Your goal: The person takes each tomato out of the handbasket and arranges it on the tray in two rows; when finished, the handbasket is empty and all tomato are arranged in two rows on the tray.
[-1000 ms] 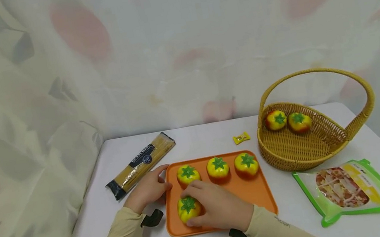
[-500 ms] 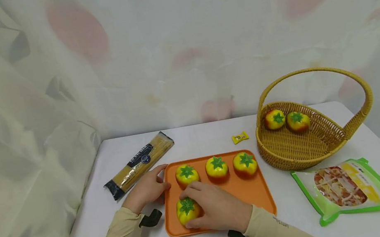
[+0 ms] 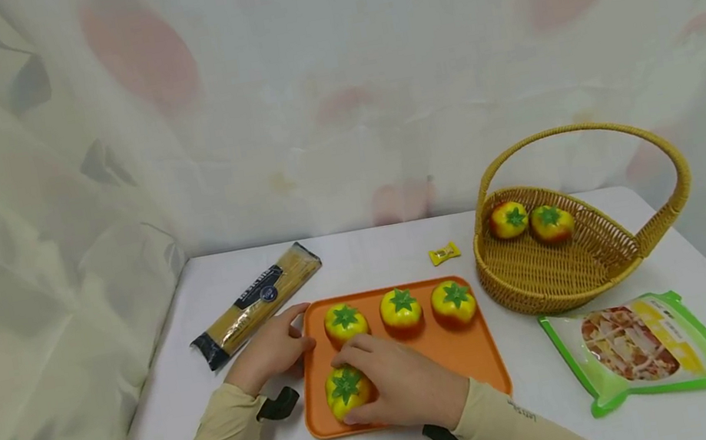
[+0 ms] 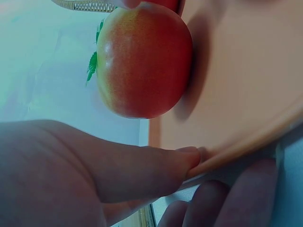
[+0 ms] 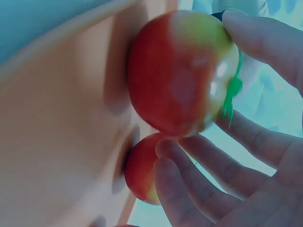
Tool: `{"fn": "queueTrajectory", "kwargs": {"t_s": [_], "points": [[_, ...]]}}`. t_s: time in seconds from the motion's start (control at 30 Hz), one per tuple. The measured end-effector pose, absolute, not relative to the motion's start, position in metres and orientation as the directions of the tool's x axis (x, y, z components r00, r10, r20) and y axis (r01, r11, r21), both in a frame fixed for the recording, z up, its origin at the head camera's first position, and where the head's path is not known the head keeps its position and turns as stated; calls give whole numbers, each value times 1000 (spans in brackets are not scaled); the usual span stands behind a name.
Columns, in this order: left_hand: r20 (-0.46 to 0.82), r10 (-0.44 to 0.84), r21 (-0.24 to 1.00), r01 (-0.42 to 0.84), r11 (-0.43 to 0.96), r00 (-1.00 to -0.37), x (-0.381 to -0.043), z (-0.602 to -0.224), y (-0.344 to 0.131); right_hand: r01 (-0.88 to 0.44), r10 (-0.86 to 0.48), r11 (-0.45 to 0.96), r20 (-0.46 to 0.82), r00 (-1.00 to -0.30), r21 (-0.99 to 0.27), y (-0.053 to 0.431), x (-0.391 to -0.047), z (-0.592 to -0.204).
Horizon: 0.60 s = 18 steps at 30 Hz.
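My right hand (image 3: 404, 383) grips a glossy yellow-and-red tomato-like fruit (image 3: 347, 392) with a green star-shaped leaf, in the front left corner of an orange tray (image 3: 463, 357). In the right wrist view, its thumb and fingers (image 5: 175, 156) stand around the fruit's sides. At the tray's left edge, my left hand (image 3: 273, 352) pinches the rim: in the left wrist view the thumb (image 4: 142, 170) lies on top and the other fingers are outside and below. Three matching fruits, left (image 3: 345, 322), middle (image 3: 401, 313) and right (image 3: 454, 303), form a row along the tray's back.
A wicker basket (image 3: 551, 296) with a tall handle holds two similar fruits (image 3: 551, 224) at the back right. In front of it lies a green-edged food bag (image 3: 648, 350). A pack of spaghetti (image 3: 258, 304) lies behind my left hand, and a small yellow wrapped candy (image 3: 444, 253) behind the tray.
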<state>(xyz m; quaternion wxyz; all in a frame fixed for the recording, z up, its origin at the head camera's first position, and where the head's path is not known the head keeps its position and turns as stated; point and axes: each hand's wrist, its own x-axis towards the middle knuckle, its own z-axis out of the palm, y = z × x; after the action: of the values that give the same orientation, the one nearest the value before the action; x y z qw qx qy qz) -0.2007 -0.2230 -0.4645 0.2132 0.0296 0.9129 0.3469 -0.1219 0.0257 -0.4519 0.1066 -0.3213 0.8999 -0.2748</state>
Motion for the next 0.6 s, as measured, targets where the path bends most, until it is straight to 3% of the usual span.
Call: {"fn": "queueTrajectory", "kwargs": {"t_s": [0.6], "points": [[-375,205,636,-90,767,-904,-203,-467,-224,-561,-650,626,35,-759,-543,34,-123,-440]]}}
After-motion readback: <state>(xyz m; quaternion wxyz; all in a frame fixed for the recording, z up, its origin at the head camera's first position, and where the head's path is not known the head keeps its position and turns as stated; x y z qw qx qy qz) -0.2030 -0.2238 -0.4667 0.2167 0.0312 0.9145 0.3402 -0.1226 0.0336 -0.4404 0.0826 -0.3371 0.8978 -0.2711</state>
